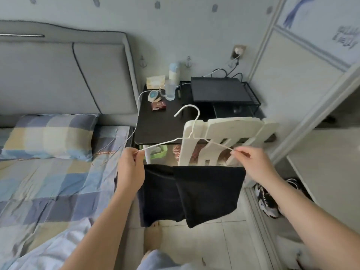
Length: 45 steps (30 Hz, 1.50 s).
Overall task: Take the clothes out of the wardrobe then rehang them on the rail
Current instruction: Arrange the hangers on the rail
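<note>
Nearest, we list a bare foot [153,236] on the pale tiled floor [214,240], with the checked bed cover [48,182] running along the left.

- Left hand [129,168]: fingers and thumb pinch the left tip of the hanger [196,121].
- Right hand [255,164]: fingertips pinch the right tip of the hanger. We note the two hands well apart, one at each end.
- Hanger: white wire, held roughly level in the air, hook pointing up and away from us.
- Black garment [204,191]: draped over the hanger's lower bar between the hands, hanging down in two overlapping folds above the floor.
- Sports shoes [266,201]: on the floor to the right, partly behind the right forearm.
- White chair back [233,127]: just beyond the hanger.
- Checked pillow [50,135]: far left on the bed, below a grey padded headboard [58,75].
- Black bedside table [155,125]: behind the chair. On it we count a red packet [158,106], a clear cup [169,90], a pale bottle [174,72] and a black box [220,89] on a wire rack.
- White door [292,75]: far right.
</note>
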Each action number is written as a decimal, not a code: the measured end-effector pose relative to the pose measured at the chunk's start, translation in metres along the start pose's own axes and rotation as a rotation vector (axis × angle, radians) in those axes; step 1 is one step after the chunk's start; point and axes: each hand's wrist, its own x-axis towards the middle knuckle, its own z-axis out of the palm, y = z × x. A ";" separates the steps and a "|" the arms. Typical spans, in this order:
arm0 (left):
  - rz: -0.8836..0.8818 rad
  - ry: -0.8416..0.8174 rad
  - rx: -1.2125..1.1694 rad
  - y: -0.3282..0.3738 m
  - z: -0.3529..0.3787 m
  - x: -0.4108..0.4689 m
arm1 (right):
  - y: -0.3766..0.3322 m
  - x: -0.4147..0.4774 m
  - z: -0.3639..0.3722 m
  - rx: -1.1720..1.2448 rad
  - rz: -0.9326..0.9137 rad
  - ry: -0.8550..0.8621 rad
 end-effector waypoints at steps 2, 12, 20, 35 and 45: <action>0.057 -0.066 -0.006 0.031 0.030 -0.011 | 0.007 -0.011 -0.034 0.003 -0.009 0.016; 0.318 -0.466 -0.052 0.178 0.170 -0.035 | 0.027 -0.040 -0.169 -0.005 0.027 0.192; 0.608 -0.736 -0.205 0.295 0.277 -0.031 | 0.033 -0.058 -0.282 -0.108 0.169 0.390; 1.329 -0.983 -0.320 0.564 0.362 -0.016 | -0.047 -0.027 -0.483 -0.475 0.385 0.811; 0.862 -1.861 -0.368 0.665 0.308 -0.033 | -0.079 0.027 -0.562 0.014 0.475 1.103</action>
